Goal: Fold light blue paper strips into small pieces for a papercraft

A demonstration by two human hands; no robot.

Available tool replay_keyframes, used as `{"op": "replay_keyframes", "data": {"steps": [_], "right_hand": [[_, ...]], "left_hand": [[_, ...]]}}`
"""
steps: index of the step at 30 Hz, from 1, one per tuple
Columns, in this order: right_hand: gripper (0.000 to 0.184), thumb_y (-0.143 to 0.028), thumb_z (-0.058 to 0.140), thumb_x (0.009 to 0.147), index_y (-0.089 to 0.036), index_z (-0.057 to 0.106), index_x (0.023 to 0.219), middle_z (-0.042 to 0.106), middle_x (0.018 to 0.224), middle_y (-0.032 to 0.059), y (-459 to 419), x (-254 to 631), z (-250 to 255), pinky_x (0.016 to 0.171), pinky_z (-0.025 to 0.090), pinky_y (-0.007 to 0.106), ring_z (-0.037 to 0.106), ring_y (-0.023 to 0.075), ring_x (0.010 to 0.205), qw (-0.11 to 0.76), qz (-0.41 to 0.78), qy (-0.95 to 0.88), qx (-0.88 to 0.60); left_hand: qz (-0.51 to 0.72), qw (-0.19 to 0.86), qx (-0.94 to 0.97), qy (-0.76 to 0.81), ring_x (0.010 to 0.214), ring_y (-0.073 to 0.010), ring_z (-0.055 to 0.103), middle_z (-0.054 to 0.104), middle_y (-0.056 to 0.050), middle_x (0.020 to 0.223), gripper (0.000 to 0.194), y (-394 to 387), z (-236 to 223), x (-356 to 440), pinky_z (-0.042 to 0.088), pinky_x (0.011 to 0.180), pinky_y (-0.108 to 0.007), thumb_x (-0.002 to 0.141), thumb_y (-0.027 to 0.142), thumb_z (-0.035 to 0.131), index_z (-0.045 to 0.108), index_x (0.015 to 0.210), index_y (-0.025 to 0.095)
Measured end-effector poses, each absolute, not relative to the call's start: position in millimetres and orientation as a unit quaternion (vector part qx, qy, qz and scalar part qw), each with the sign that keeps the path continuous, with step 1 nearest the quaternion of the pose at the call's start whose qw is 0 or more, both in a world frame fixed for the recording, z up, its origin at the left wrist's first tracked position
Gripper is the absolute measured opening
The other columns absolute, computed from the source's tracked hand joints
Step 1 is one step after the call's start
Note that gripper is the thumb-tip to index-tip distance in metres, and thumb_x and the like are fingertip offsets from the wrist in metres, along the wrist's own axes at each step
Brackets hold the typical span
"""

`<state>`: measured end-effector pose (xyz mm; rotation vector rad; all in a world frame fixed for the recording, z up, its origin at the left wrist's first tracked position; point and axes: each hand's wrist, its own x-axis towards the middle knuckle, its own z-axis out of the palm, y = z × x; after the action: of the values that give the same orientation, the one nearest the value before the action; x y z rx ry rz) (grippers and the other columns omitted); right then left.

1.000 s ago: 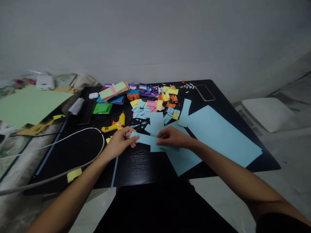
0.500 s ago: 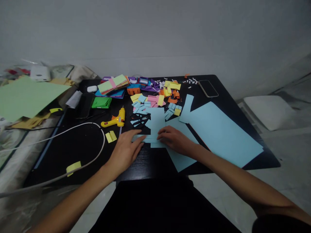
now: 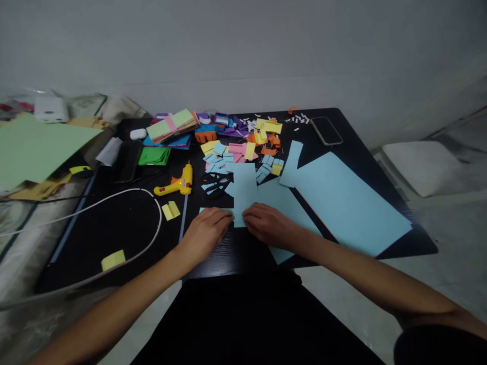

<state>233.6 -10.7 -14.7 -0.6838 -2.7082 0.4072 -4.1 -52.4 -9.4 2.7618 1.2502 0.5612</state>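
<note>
A light blue paper strip lies upright in front of me on the black table. My right hand has its fingers closed at the strip's lower right edge. Just left of it, my left hand bends its fingers together over a smaller blue paper piece, mostly hidden beneath the hand. The left fingertips come close to the strip's lower left edge. Black scissors lie beyond the left hand, partly among blue scraps. A larger blue sheet sits partly under my right hand and forearm.
A yellow glue gun rests at left, near a white cable. Folded paper pieces in several colours cover the back. Blue sheets and a phone occupy the right. A green paper stack lies at back left.
My left hand has moved right, its fingers now drawn together. The small blue piece that crossed the upright strip now shows left of it. The view has shifted slightly.
</note>
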Motion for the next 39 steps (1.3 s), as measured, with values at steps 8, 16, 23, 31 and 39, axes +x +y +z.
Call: {"op": "replay_keyframes", "data": {"steps": [8,16,23,31,39], "right_hand": [[0.022,-0.003,0.052,0.099,-0.012,0.071,0.090,0.070,0.097,0.0136,-11.8,226.1,-10.6,0.087,0.055,0.038,0.062,0.0227,0.095,0.103,0.135,-0.951,-0.260],[0.021,-0.001,0.053,0.099,-0.012,0.069,0.091,0.070,0.099,0.0137,-14.0,227.1,-10.1,0.087,0.056,0.036,0.063,0.0227,0.097,0.102,0.123,-0.952,-0.259],[0.019,-0.001,0.054,0.099,-0.012,0.069,0.094,0.070,0.101,0.0135,-14.3,230.3,-14.5,0.087,0.056,0.038,0.062,0.0232,0.097,0.128,0.136,-0.947,-0.260],[0.023,0.000,0.049,0.100,-0.012,0.068,0.093,0.069,0.102,0.0135,-16.9,231.9,-13.7,0.086,0.057,0.038,0.062,0.0231,0.096,0.137,0.112,-0.951,-0.252],[0.031,-0.001,0.049,0.098,0.001,0.066,0.123,0.068,0.127,0.0241,-50.1,233.3,-13.8,0.095,0.059,0.046,0.064,0.0321,0.113,0.084,0.030,-0.951,-0.297]], "left_hand": [[0.169,-0.008,0.905,0.391,0.102,-0.0271,0.071,0.077,-0.013,0.115,0.023,-53.9,-12.3,-3.9,0.058,0.088,-0.041,0.100,0.008,0.055,0.072,0.115,0.010],[0.164,-0.005,0.907,0.389,0.105,-0.0269,0.071,0.076,-0.015,0.115,0.028,-56.9,-11.8,-3.7,0.059,0.091,-0.041,0.099,0.006,0.053,0.072,0.119,0.012],[0.160,-0.034,0.909,0.383,0.103,-0.0263,0.070,0.076,-0.013,0.115,0.027,-58.9,-10.0,-2.9,0.057,0.091,-0.041,0.101,0.008,0.053,0.071,0.121,0.013],[0.159,-0.070,0.906,0.386,0.112,-0.0295,0.068,0.074,-0.016,0.122,0.029,-62.9,-15.0,1.1,0.056,0.094,-0.044,0.101,0.009,0.050,0.071,0.119,0.011],[0.084,-0.095,0.896,0.425,0.126,-0.0326,0.064,0.066,-0.026,0.137,0.048,-93.5,-16.2,20.2,0.054,0.105,-0.045,0.092,-0.002,0.040,0.057,0.137,-0.005]]}}
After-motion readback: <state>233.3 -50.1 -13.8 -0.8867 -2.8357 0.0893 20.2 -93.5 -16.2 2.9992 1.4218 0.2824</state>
